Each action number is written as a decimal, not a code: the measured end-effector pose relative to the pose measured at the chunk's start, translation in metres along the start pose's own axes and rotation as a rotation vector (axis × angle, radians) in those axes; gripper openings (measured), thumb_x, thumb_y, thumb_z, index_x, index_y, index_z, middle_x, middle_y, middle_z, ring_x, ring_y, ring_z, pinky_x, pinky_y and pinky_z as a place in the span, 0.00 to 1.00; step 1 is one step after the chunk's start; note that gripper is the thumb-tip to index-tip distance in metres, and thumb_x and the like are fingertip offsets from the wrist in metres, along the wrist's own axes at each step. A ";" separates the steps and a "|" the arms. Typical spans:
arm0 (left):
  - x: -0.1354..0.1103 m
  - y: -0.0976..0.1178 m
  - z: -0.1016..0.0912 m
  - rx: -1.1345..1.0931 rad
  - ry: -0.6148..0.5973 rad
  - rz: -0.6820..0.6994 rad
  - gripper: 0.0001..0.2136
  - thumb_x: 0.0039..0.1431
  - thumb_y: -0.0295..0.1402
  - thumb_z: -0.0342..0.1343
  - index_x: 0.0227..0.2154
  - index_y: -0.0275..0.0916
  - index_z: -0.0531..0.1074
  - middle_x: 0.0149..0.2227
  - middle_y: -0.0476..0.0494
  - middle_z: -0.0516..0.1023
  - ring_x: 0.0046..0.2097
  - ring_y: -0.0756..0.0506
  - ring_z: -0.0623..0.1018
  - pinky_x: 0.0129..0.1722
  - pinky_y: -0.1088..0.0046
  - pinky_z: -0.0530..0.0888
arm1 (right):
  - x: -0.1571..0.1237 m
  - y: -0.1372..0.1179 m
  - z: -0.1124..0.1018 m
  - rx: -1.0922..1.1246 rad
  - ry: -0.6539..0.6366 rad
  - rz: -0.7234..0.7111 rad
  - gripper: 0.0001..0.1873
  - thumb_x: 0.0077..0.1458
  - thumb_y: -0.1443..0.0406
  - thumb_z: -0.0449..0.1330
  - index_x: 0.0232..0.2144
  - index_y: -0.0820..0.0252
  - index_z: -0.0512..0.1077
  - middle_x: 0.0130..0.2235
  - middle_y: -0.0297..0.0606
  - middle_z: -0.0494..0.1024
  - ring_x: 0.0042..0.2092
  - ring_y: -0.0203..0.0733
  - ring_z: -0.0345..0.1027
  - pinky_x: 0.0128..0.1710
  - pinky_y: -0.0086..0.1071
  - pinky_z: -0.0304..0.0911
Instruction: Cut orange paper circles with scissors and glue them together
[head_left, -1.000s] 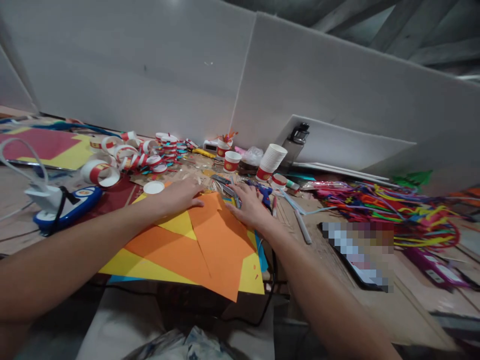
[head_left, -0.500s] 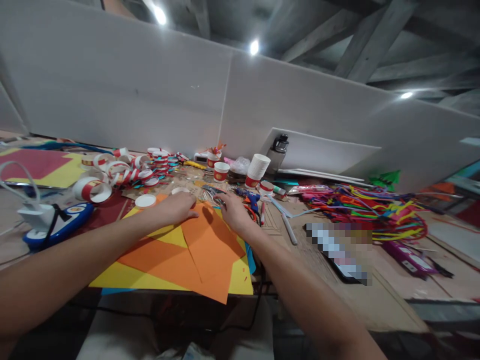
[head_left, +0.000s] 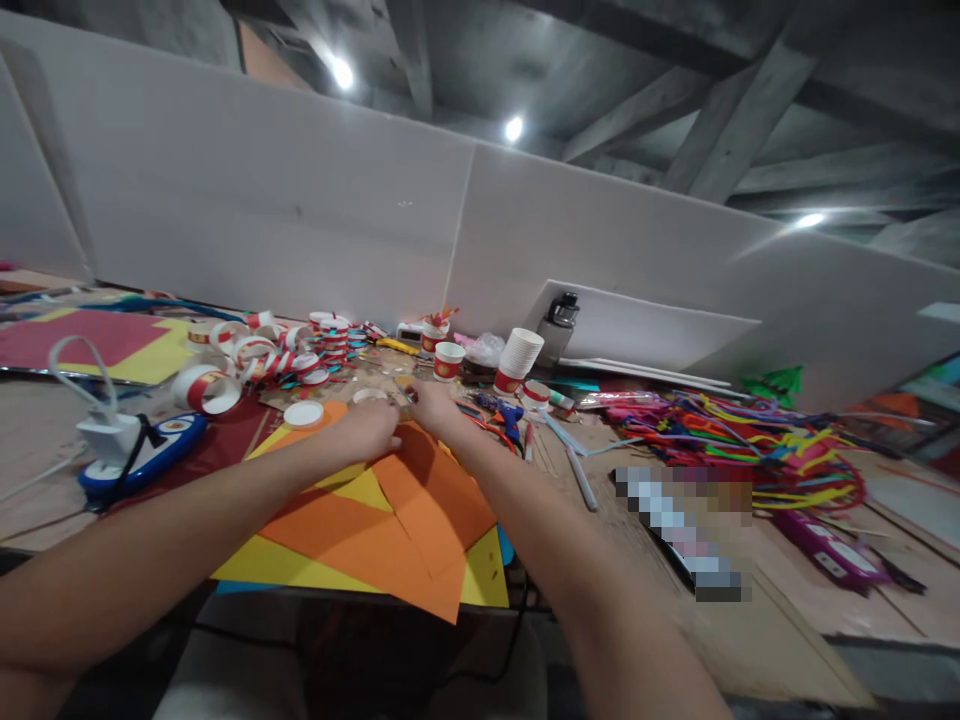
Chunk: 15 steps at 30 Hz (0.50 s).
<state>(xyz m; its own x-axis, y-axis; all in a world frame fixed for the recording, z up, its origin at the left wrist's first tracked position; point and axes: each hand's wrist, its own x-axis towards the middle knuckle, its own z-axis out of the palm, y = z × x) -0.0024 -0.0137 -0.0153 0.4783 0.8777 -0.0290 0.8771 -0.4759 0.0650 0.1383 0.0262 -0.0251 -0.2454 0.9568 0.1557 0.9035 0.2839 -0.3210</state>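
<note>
Orange paper sheets (head_left: 409, 505) lie folded over yellow paper (head_left: 300, 560) at the table's near edge. My left hand (head_left: 375, 428) rests on the far corner of the orange paper, fingers curled down. My right hand (head_left: 433, 405) reaches just beyond it into the clutter by the paper's far tip; its fingers are bunched together and what they touch is too small to make out. Scissors with red handles (head_left: 487, 425) and a blue glue gun (head_left: 504, 412) lie right of my right hand.
Red-and-white cut paper-cup rings (head_left: 255, 350) pile at the left, stacked paper cups (head_left: 517, 355) and a bottle (head_left: 559, 320) at the back. Coloured strips (head_left: 750, 430) heap on the right. A phone (head_left: 690, 530) lies near right. A blue power strip (head_left: 142, 450) sits left. White foam boards wall the back.
My right hand has moved left and further away, from the right side of the orange paper to its far tip, close to my left hand. The camera has tilted up.
</note>
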 end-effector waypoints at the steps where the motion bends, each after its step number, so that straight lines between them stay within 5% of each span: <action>1: 0.000 -0.001 0.000 -0.015 0.001 -0.006 0.17 0.54 0.35 0.61 0.45 0.30 0.76 0.47 0.27 0.80 0.47 0.37 0.79 0.43 0.66 0.72 | 0.003 -0.002 0.003 -0.011 -0.007 0.002 0.14 0.54 0.71 0.62 0.44 0.66 0.78 0.42 0.49 0.83 0.43 0.46 0.76 0.41 0.30 0.65; 5: 0.003 -0.011 0.004 -0.160 0.023 -0.021 0.19 0.48 0.41 0.64 0.41 0.36 0.76 0.44 0.35 0.81 0.45 0.38 0.79 0.38 0.69 0.71 | 0.001 0.000 0.001 -0.046 0.026 -0.009 0.14 0.59 0.69 0.59 0.47 0.63 0.78 0.47 0.47 0.82 0.47 0.45 0.75 0.45 0.29 0.64; 9: 0.007 -0.028 0.000 -0.304 -0.044 0.017 0.12 0.46 0.42 0.62 0.30 0.39 0.76 0.32 0.44 0.80 0.35 0.42 0.78 0.31 0.72 0.68 | -0.023 0.019 -0.027 -0.093 0.110 0.031 0.18 0.63 0.70 0.52 0.51 0.62 0.75 0.50 0.46 0.80 0.51 0.43 0.73 0.50 0.30 0.62; 13: -0.001 -0.046 -0.015 -0.641 -0.186 0.186 0.08 0.48 0.39 0.60 0.27 0.41 0.79 0.31 0.46 0.81 0.33 0.45 0.78 0.30 0.74 0.69 | -0.059 0.043 -0.059 -0.168 0.126 0.146 0.17 0.64 0.69 0.50 0.49 0.65 0.75 0.49 0.50 0.80 0.49 0.47 0.73 0.47 0.34 0.63; 15: -0.005 -0.054 -0.023 -0.949 -0.279 0.149 0.07 0.49 0.39 0.62 0.27 0.41 0.79 0.31 0.44 0.82 0.32 0.44 0.79 0.30 0.73 0.71 | -0.078 0.049 -0.064 -0.205 0.069 0.189 0.15 0.63 0.67 0.52 0.42 0.65 0.77 0.42 0.51 0.81 0.44 0.50 0.74 0.43 0.37 0.64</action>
<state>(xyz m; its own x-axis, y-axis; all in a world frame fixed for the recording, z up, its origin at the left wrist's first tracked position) -0.0534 0.0089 0.0038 0.6806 0.7100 -0.1811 0.4678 -0.2308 0.8531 0.2245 -0.0384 0.0067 -0.0478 0.9831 0.1765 0.9849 0.0758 -0.1556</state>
